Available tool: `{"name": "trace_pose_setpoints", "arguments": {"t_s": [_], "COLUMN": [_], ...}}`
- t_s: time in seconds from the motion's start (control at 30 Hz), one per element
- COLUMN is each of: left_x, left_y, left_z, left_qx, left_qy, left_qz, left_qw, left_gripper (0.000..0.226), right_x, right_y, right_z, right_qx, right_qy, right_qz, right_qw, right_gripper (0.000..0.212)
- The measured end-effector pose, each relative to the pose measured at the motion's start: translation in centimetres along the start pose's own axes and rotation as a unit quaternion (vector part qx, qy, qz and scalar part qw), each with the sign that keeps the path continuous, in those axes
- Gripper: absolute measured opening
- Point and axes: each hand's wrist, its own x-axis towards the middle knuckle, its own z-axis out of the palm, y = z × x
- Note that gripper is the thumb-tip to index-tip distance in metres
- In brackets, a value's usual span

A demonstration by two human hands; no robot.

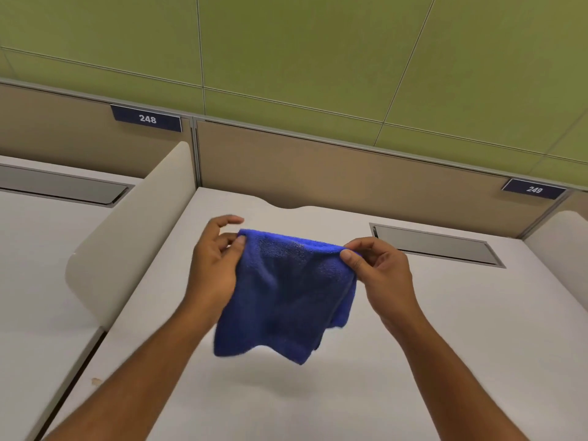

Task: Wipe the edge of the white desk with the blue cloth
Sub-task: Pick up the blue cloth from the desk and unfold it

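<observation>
The blue cloth is held up above the white desk, clear of the surface, its lower hem hanging loose and casting a soft shadow on the top. Its upper edge is stretched between two pinches: the left hand has one top corner nipped between thumb and forefinger, the remaining fingers spread and free, and the right hand has the other corner pinched between thumb and fingertips, the rest of the hand loosely curled. Nothing else is held by either hand.

No wiping appears to have begun; the step in hand is judged to be the readying of the cloth. It would be done well if the cloth were folded into a compact pad, so that no loose hem drags or catches. The pad would then best be brought to one end of the desk's edge and wrapped a little over the lip, so that top and side are cleaned in one pass. Steady, even pressure and one continuous stroke along the edge would be preferred. Near the left side, the cream divider panel should be cleared by the trailing cloth.
</observation>
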Motion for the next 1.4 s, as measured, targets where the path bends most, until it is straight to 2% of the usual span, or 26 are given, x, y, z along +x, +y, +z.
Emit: {"name": "trace_pose_setpoints", "arguments": {"t_s": [0.1,0.2,0.33,0.53,0.7,0.8,0.87,0.97,1.03,1.17,1.2,1.3,1.4], "left_x": [1.3,2.2,2.7,3.5,3.3,3.3,3.3,3.2,3.1,2.7,2.4,1.7,0.5], "left_y": [0.5,1.1,2.2,3.6,4.7,5.0,5.1,5.3,5.4,4.9,4.8,4.3,3.8], "left_z": [-0.9,-1.7,-3.2,-4.5,-4.9,-4.8,-4.7,-4.8,-5.2,-7.0,-7.6,-8.7,-9.8], "left_qx": [0.042,0.03,0.045,0.221,0.207,0.167,0.159,0.157,0.188,0.299,0.319,0.366,0.391], "left_qy": [-0.057,-0.098,-0.158,-0.187,-0.237,-0.23,-0.215,-0.209,-0.192,-0.177,-0.178,-0.177,-0.146], "left_qz": [0.006,0.004,0.036,0.108,0.092,0.074,0.069,0.067,0.077,0.06,0.042,0.005,-0.027], "left_qw": [0.998,0.995,0.986,0.951,0.945,0.956,0.961,0.963,0.96,0.936,0.93,0.914,0.908], "left_gripper": [0.039,0.043,0.016,0.012,0.01,0.011,0.011,0.008,0.004,0.037,0.038,0.02,0.014], "right_x": [0.7,1.2,1.5,0.6,-0.5,-1.4,-2.0,-2.4,-2.4,-1.3,-1.0,0.4,2.0], "right_y": [-0.2,-0.5,-1.0,-0.7,0.4,1.2,1.5,2.0,2.4,2.5,2.5,2.5,2.8], "right_z": [-0.8,-0.8,-0.9,-0.7,0.3,0.7,0.9,1.2,1.2,1.2,1.4,2.1,3.1], "right_qx": [-0.018,-0.015,-0.029,-0.059,-0.038,-0.024,-0.021,-0.038,-0.069,-0.085,-0.084,-0.081,-0.099], "right_qy": [-0.032,-0.056,-0.067,-0.125,-0.137,-0.138,-0.164,-0.192,-0.181,-0.168,-0.177,-0.195,-0.225], "right_qz": [-0.019,-0.021,-0.031,-0.027,-0.019,0.002,0.016,0.03,0.02,-0.001,-0.003,-0.014,-0.029], "right_qw": [0.999,0.998,0.997,0.99,0.99,0.99,0.986,0.98,0.981,0.982,0.981,0.977,0.969], "right_gripper": [0.018,0.024,0.018,0.013,0.019,0.018,0.021,0.017,0.013,0.017,0.018,0.016,0.012]}}
